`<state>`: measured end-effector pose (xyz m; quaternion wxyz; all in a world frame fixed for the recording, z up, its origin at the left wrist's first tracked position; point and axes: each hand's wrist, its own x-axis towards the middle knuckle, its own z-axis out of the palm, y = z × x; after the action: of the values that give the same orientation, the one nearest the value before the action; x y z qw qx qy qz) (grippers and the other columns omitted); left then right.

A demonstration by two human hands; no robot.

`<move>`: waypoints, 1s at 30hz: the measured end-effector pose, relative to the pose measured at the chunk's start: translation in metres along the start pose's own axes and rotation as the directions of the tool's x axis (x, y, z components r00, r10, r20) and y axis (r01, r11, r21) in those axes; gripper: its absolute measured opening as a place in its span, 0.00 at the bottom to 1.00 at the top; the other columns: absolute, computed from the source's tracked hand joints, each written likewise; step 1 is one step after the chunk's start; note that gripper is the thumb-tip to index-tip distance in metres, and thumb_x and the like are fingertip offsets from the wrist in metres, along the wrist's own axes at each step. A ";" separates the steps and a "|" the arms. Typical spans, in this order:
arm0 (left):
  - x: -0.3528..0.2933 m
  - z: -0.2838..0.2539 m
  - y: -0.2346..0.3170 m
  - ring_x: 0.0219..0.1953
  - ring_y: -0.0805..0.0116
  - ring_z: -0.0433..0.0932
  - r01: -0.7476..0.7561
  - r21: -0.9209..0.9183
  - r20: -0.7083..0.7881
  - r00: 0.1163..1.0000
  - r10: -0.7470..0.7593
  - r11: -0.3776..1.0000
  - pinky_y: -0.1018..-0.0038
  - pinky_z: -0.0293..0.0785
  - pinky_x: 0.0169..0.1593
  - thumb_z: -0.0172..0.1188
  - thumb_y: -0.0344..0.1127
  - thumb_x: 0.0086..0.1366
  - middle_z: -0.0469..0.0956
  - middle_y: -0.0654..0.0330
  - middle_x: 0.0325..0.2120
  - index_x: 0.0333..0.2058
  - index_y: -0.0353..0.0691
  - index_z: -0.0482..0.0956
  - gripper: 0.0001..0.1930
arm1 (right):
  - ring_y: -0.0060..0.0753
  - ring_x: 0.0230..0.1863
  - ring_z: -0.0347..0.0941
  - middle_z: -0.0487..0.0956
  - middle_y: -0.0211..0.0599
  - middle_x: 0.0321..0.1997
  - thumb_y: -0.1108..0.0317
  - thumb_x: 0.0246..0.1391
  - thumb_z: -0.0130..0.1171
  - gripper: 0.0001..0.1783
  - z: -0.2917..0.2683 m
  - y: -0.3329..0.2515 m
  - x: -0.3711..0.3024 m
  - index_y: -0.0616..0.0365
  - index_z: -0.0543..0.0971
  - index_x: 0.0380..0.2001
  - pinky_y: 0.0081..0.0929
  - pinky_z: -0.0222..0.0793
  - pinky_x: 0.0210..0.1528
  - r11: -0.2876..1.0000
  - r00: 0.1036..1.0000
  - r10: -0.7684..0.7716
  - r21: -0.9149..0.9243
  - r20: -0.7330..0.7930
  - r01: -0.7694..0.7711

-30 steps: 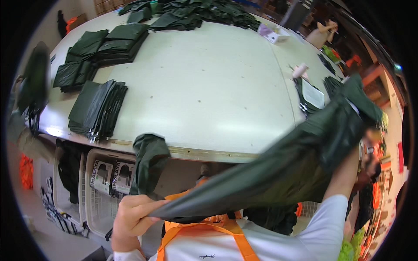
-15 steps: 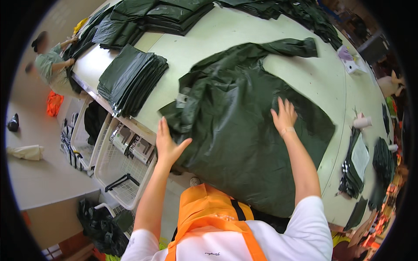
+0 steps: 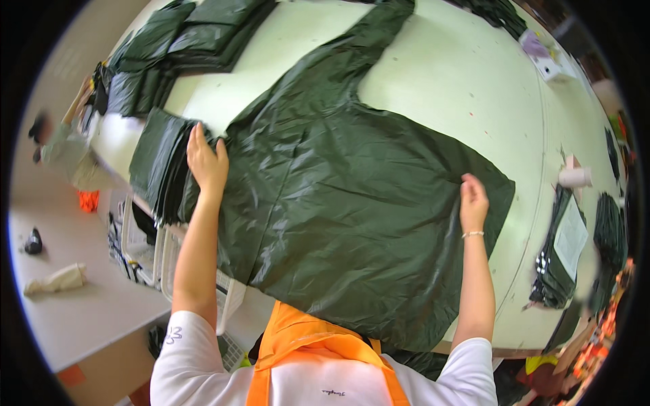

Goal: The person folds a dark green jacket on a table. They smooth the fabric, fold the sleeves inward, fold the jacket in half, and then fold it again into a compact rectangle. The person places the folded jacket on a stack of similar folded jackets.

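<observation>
Garment: a dark green, shiny garment (image 3: 352,203) lay spread across the pale table (image 3: 467,88), creased over its broad body, its lower edge hanging over the table's near side above the orange apron (image 3: 305,335).
Sleeve: one long sleeve (image 3: 338,51) ran away from both hands, toward the far side of the table.
Left hand: the left hand (image 3: 207,166) was unfolded, fingers together and pointing away, thumb standing apart; nothing showed in its grasp.
Garment from left hand: the body lay just to its right, its left edge beside the thumb; whether they touched could not be told.
Folded stack: a stack of dark green folded pieces (image 3: 152,162) stood immediately left of that hand.
Right hand: the right hand (image 3: 474,203), with a bracelet (image 3: 472,234) at the wrist, was narrow, its fingers bent close together; whether it pinched any cloth could not be told.
Garment from right hand: most of the cloth lay to its left, with a smaller corner reaching out to its right.
Table's right side: a white roll (image 3: 575,177) stood near a pale sheet (image 3: 571,237) lying on a dark bundle (image 3: 547,274).
</observation>
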<state>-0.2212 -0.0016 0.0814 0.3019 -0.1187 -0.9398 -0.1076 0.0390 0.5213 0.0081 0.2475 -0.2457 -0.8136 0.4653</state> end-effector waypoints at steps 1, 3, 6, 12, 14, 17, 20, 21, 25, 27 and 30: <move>0.019 0.020 0.011 0.58 0.45 0.63 0.027 -0.068 0.073 0.997 -0.022 0.997 0.61 0.59 0.59 0.59 0.41 0.58 0.65 0.43 0.56 0.59 0.34 0.60 0.33 | 0.38 0.44 0.72 0.76 0.42 0.46 0.70 0.53 0.57 0.14 -0.014 -0.014 0.016 0.62 0.76 0.43 0.30 0.68 0.47 0.968 0.980 -0.082 -0.249 -0.183 0.034; 0.059 0.073 0.029 0.58 0.46 0.64 0.126 -0.044 0.253 0.961 -0.111 0.991 0.60 0.60 0.59 0.56 0.52 0.59 0.65 0.43 0.56 0.60 0.34 0.59 0.37 | 0.49 0.51 0.67 0.74 0.46 0.47 0.68 0.52 0.57 0.17 -0.049 0.002 0.048 0.63 0.74 0.45 0.38 0.60 0.56 0.789 0.826 -0.361 -0.614 -0.433 0.023; 0.113 0.138 0.071 0.59 0.48 0.64 0.212 0.034 0.551 0.811 -0.195 0.977 0.59 0.61 0.59 0.48 0.68 0.56 0.65 0.43 0.57 0.62 0.35 0.57 0.46 | 0.45 0.41 0.74 0.79 0.43 0.33 0.48 0.56 0.54 0.29 -0.126 0.075 0.085 0.65 0.72 0.47 0.35 0.68 0.47 0.754 0.873 0.353 -0.450 -0.338 -0.479; 0.145 0.216 0.120 0.48 0.48 0.75 0.301 -0.197 0.738 0.672 -0.060 0.933 0.64 0.67 0.53 0.52 0.69 0.54 0.77 0.39 0.42 0.46 0.28 0.76 0.42 | 0.32 0.37 0.77 0.81 0.40 0.37 0.46 0.58 0.51 0.28 -0.135 0.000 0.122 0.66 0.78 0.37 0.26 0.71 0.43 0.391 0.368 0.900 -0.059 0.236 -0.919; 0.151 0.230 0.119 0.44 0.49 0.77 0.299 -0.228 0.820 0.572 0.017 0.927 0.64 0.69 0.50 0.55 0.65 0.54 0.78 0.41 0.38 0.43 0.26 0.77 0.39 | 0.33 0.38 0.76 0.81 0.41 0.38 0.50 0.60 0.49 0.25 -0.148 0.009 0.127 0.67 0.77 0.39 0.26 0.71 0.45 0.443 0.430 0.875 -0.010 0.221 -0.896; 0.173 0.229 0.097 0.34 0.61 0.78 0.701 -0.511 0.729 0.660 -0.180 0.497 0.68 0.72 0.39 0.67 0.50 0.52 0.80 0.52 0.29 0.31 0.30 0.80 0.23 | 0.33 0.40 0.75 0.79 0.44 0.42 0.53 0.60 0.51 0.23 -0.185 0.038 0.124 0.66 0.77 0.41 0.29 0.68 0.48 0.503 0.563 0.807 0.290 0.179 -0.814; 0.202 0.232 0.071 0.37 0.61 0.78 0.684 -0.503 0.624 0.711 -0.325 0.529 0.67 0.71 0.42 0.65 0.51 0.54 0.79 0.52 0.32 0.39 0.30 0.77 0.26 | 0.34 0.42 0.75 0.79 0.43 0.43 0.51 0.59 0.53 0.26 -0.156 0.080 0.117 0.68 0.77 0.41 0.29 0.67 0.48 0.631 0.639 0.767 0.259 -0.065 -0.731; 0.206 0.246 0.080 0.39 0.60 0.78 0.576 -0.453 0.541 0.785 -0.304 0.680 0.66 0.71 0.44 0.64 0.52 0.55 0.79 0.52 0.33 0.41 0.31 0.76 0.27 | 0.37 0.44 0.75 0.79 0.48 0.44 0.48 0.58 0.53 0.30 -0.163 0.115 0.109 0.72 0.77 0.41 0.30 0.66 0.48 0.679 0.654 0.734 0.172 -0.182 -0.714; 0.191 0.214 0.063 0.45 0.52 0.74 0.210 -0.347 0.265 0.957 -0.120 0.914 0.63 0.68 0.49 0.60 0.56 0.58 0.76 0.48 0.41 0.55 0.32 0.65 0.36 | 0.44 0.48 0.73 0.78 0.55 0.45 0.43 0.57 0.49 0.35 -0.141 0.113 0.104 0.73 0.77 0.43 0.31 0.64 0.52 0.582 0.673 0.628 -0.338 -0.392 -0.740; 0.129 0.152 0.057 0.51 0.50 0.69 -0.023 -0.360 0.150 0.985 0.082 0.933 0.62 0.64 0.54 0.59 0.47 0.61 0.71 0.44 0.48 0.56 0.32 0.63 0.31 | 0.45 0.50 0.73 0.77 0.55 0.48 0.44 0.57 0.50 0.34 -0.122 0.088 0.082 0.72 0.75 0.46 0.32 0.64 0.52 0.793 0.831 0.459 -0.278 -0.315 -0.543; -0.002 0.056 0.038 0.62 0.47 0.59 -0.193 -0.248 0.335 0.902 0.271 0.949 0.56 0.52 0.63 0.60 0.42 0.58 0.61 0.45 0.60 0.60 0.33 0.60 0.34 | 0.53 0.70 0.43 0.49 0.61 0.68 0.50 0.57 0.54 0.45 -0.088 0.018 -0.005 0.72 0.50 0.63 0.39 0.38 0.70 0.615 0.969 -0.001 -0.764 -0.246 -0.193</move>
<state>-0.2391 0.0500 0.0405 0.1187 -0.2793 -0.9417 -0.1450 0.1014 0.5815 0.0304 0.1794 -0.4227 -0.8871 0.0465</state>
